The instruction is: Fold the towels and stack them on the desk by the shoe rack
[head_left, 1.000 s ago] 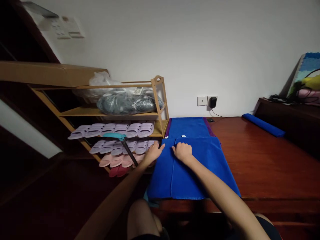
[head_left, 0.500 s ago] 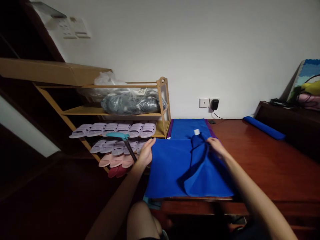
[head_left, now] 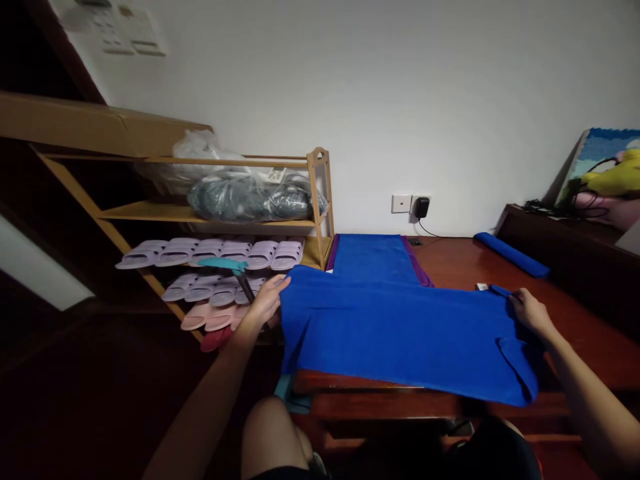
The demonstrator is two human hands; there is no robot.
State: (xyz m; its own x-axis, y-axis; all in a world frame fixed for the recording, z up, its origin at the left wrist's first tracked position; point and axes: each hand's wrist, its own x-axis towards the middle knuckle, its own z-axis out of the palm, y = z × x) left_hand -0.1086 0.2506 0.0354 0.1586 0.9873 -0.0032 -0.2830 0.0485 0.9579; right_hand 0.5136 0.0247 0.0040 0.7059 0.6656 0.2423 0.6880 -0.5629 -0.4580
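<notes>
A blue towel (head_left: 400, 330) is stretched sideways between my two hands, over the front part of the wooden table (head_left: 450, 263). My left hand (head_left: 269, 300) pinches its upper left corner. At the other end, my right hand (head_left: 531, 312) grips the upper right edge, close to a small white tag (head_left: 482, 287). The towel's lower right corner is folded over, and its lower edge hangs near the table's front edge. Behind it, another blue cloth (head_left: 373, 257) lies flat on purple fabric (head_left: 417, 263).
Left of the table, a wooden rack (head_left: 320, 193) holds lilac slippers (head_left: 220, 250), pink slippers (head_left: 219, 317) and plastic-wrapped bundles (head_left: 250, 197). A teal-topped handle (head_left: 225, 265) stands before it. A rolled blue cloth (head_left: 513, 255) lies at the back right. A black plug (head_left: 421, 207) sits in the wall.
My right hand has moved right, opening the folded towel out into a wide strip. The left hand has shifted slightly left with its corner. The view has turned a little.
</notes>
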